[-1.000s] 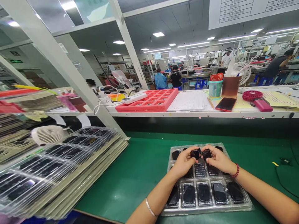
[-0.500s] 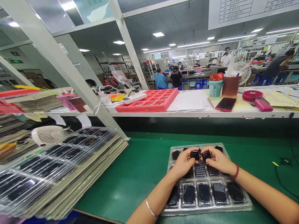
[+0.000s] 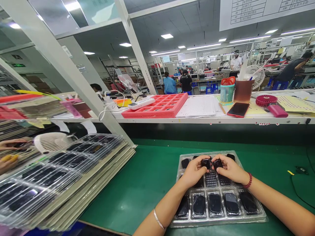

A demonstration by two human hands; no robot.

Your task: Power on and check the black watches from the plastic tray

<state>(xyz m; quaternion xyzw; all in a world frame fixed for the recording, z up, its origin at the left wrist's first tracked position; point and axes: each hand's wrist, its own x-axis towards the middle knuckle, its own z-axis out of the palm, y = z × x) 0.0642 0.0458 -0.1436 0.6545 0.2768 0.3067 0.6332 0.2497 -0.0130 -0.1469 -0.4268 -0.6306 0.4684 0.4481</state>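
Note:
Over a clear plastic tray (image 3: 216, 223), my left hand (image 3: 193, 173) is closed round a small black smartwatch body (image 3: 205, 163), pinched between thumb and fingers. My right hand (image 3: 232, 170) grips a second black smartwatch body (image 3: 217, 165) the same way. The two pieces are side by side, with the fingertips of both hands very close together. Below them, the tray's front row holds several more dark rounded pieces (image 3: 215, 203), one per compartment. A bare textured compartment (image 3: 211, 179) shows under my hands; other compartments of the back rows are partly hidden by them.
Stacked trays of dark pieces (image 3: 61, 196) stand at the left beside a white fan (image 3: 51, 142). A co-worker's hands (image 3: 10, 162) show at the far left edge. A shelf (image 3: 197, 121) crosses ahead, bearing a red foam tray (image 3: 157, 113). A black cable (image 3: 295, 190) lies at right.
My hands and both smartwatch bodies stay almost still. At the far left, another hand of the co-worker has come into view above the first.

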